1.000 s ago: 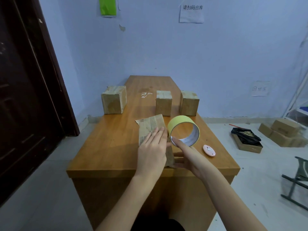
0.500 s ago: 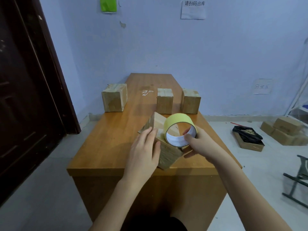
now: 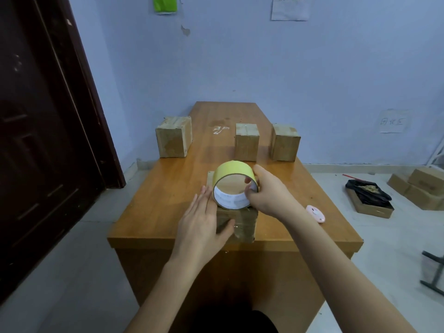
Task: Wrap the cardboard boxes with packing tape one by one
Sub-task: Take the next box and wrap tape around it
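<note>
A cardboard box (image 3: 242,224) sits near the front edge of the wooden table (image 3: 168,203), with shiny tape across its near face. My left hand (image 3: 204,227) grips the box's left side, thumb on the near face. My right hand (image 3: 266,193) holds a yellow roll of packing tape (image 3: 231,174) on top of the box, fingers through its core. Three more cardboard boxes stand farther back: one at the left (image 3: 174,140), one in the middle (image 3: 246,145) and one at the right (image 3: 284,143).
A small pink cutter (image 3: 316,213) lies on the table right of my right arm. A dark door (image 3: 36,140) is on the left. On the floor at right are cardboard boxes (image 3: 418,188), a black bag in a tray (image 3: 367,195) and a metal frame (image 3: 432,280).
The box has been turned from tilted on an edge to flat on the table. My right hand moved the tape roll up onto the box's top. My left hand shifted to the box's left side.
</note>
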Demonstrator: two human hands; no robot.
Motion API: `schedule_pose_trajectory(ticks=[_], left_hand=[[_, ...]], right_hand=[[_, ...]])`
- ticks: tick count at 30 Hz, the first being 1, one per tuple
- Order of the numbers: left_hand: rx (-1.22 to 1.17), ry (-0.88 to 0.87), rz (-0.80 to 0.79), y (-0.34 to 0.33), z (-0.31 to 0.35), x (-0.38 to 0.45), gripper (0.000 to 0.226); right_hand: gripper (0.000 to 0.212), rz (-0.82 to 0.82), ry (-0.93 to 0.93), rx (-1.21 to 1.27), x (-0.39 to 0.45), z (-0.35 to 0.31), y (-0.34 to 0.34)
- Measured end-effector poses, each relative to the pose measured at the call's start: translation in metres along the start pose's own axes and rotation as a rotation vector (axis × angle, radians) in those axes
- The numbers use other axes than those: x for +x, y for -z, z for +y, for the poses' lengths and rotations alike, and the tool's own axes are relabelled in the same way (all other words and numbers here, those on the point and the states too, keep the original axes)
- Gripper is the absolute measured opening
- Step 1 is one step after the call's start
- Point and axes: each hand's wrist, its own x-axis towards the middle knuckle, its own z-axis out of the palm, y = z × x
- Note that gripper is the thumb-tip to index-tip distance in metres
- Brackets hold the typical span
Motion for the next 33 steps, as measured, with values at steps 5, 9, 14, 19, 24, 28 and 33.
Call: schedule_pose_trajectory(ticks=[5, 9, 14, 19, 24, 28, 33], left_hand=[[0.019, -0.040, -0.036, 0.001, -0.001, 0.000, 0.082], [0.015, -0.043, -0.059, -0.003, -0.001, 0.001, 0.091], [0.047, -0.036, -0.060, -0.003, -0.002, 0.001, 0.090], [0.047, -0.066, -0.084, 0.001, -0.005, 0.001, 0.091], [0.036, -0.059, -0.096, 0.000, -0.003, 0.003, 0.095], [0.042, -0.053, -0.082, 0.000, 0.000, 0.001, 0.094], [0.065, -0.101, -0.076, 0.005, 0.000, 0.001, 0.088]], right_hand=[[0.028, -0.062, -0.039, 0.515, -0.007, 0.021, 0.017], [0.016, 0.087, -0.113, 0.378, -0.008, 0.025, 0.005], [0.004, -0.055, -0.083, 0.316, -0.010, 0.025, 0.005], [0.015, -0.076, -0.231, 0.594, -0.010, 0.040, 0.033], [0.025, -0.020, -0.242, 0.556, -0.014, 0.048, 0.023], [0.010, -0.038, -0.250, 0.677, -0.018, 0.052, 0.009], [0.026, -0.048, -0.274, 0.904, -0.025, 0.060, 0.019]])
